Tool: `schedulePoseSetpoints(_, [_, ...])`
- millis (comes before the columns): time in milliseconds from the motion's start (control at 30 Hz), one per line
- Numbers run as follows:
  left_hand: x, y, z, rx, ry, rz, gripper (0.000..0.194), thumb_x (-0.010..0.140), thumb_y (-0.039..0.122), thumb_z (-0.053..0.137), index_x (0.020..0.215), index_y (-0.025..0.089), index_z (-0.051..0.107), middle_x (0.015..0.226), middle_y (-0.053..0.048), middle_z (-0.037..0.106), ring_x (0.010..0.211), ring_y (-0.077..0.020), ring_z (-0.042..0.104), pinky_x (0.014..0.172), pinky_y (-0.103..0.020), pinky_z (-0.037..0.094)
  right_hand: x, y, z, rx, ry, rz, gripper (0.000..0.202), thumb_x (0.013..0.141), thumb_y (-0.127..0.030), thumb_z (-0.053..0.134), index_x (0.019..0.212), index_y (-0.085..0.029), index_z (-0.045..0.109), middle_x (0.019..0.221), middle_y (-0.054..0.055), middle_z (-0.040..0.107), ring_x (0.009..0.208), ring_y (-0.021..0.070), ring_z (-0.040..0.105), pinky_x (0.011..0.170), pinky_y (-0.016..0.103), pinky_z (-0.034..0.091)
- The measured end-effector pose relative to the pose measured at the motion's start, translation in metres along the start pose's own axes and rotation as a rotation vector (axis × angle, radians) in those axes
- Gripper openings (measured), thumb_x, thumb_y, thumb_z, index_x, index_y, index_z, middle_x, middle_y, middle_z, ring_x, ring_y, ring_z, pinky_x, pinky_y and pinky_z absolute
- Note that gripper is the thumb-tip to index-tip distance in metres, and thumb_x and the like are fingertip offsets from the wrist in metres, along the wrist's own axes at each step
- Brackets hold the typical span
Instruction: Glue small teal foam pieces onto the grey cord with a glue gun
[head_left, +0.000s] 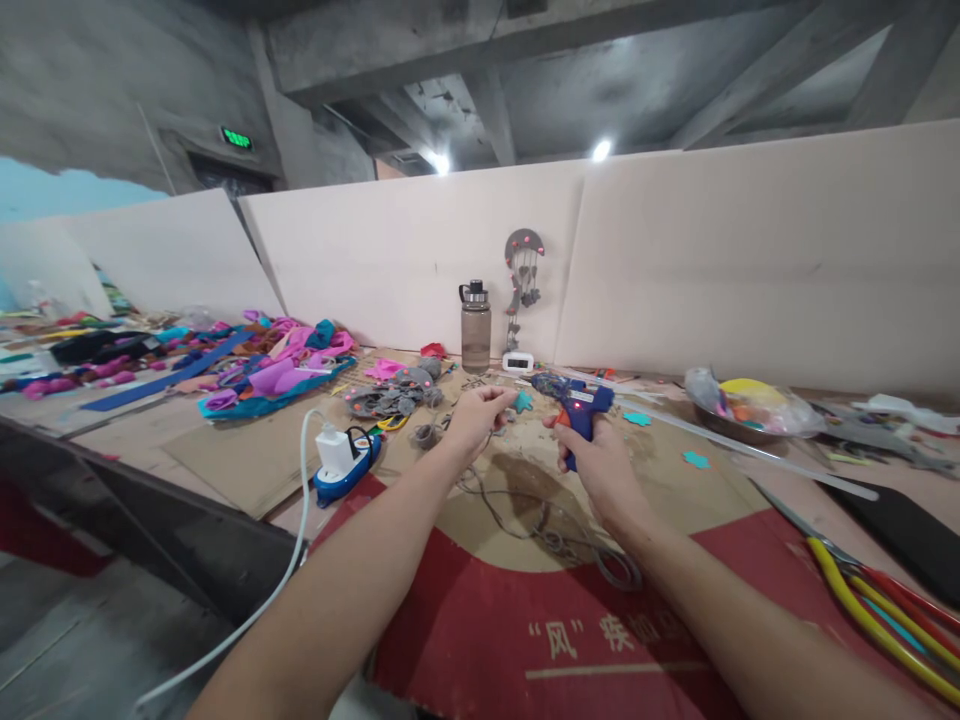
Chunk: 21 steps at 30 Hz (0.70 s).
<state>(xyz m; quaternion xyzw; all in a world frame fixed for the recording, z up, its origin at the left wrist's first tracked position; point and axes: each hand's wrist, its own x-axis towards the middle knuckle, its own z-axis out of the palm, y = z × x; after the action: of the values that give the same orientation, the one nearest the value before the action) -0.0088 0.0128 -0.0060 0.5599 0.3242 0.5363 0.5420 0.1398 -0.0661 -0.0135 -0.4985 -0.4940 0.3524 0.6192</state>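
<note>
Under bare concrete beams, with pale panels (697, 260) behind: long cluttered surface (127, 430). On top, in front, red-and-tan cardboard (450, 630) with printed characters. Teal flower (523, 401) above the tan part, at the fingertips of the left hand (474, 422) — narrow pinch, thumb and fingers together. Right hand (592, 462) closed around the handle of a blue glue gun (589, 402), nozzle towards the flower, orange trigger by the fingers. Long translucent stick (750, 449) behind the gun, slanting right. Two more teal cutouts (637, 419) lying apart, right of the gun. Tangled grey cord (544, 525) between the forearms.

Left of the left hand: grey felt pieces (394, 397), then blue power strip (349, 482) with white plug (335, 452) and white cable (304, 500). Further left, heap of pink and teal fabric (292, 365). At the back, upright bottle (476, 338), small white clock (517, 363), grey crescent ornament (524, 245) hanging against the panel. To the right, bowl (735, 428) of bagged bits; nearer, yellow-handled tool (847, 590) beside a flat black item (904, 535) — too unclear to name.
</note>
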Motion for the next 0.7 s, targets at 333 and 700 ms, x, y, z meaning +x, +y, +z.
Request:
schedulePoseSetpoints(333, [-0.0019,0.0014,0.001,-0.009,0.0,-0.009,0.033,0.061,0.041,0.074,0.069,0.012,0.061,0.045,0.005,0.046,0.038,-0.0034,0.033,0.04,-0.019,0.018,-0.0025,-0.0043,0.0016,-0.003,-0.009,0.01,0.021,0.071,-0.03,0.059,0.088,-0.017,0.058,0.054,-0.005,0.05,0.043,0.0097,0.044,0.04,0.023,0.038])
schedulePoseSetpoints(700, [-0.0031,0.0031,0.0022,-0.007,0.001,-0.006,0.032,0.061,0.04,0.074,0.067,0.012,0.061,0.045,0.005,0.046,0.038,-0.0036,0.034,0.04,-0.019,0.019,-0.0018,-0.0026,0.001,-0.024,-0.008,-0.007,0.021,0.072,-0.03,0.057,0.089,-0.018,0.058,0.055,-0.005,0.048,0.044,0.0101,0.044,0.04,0.023,0.039])
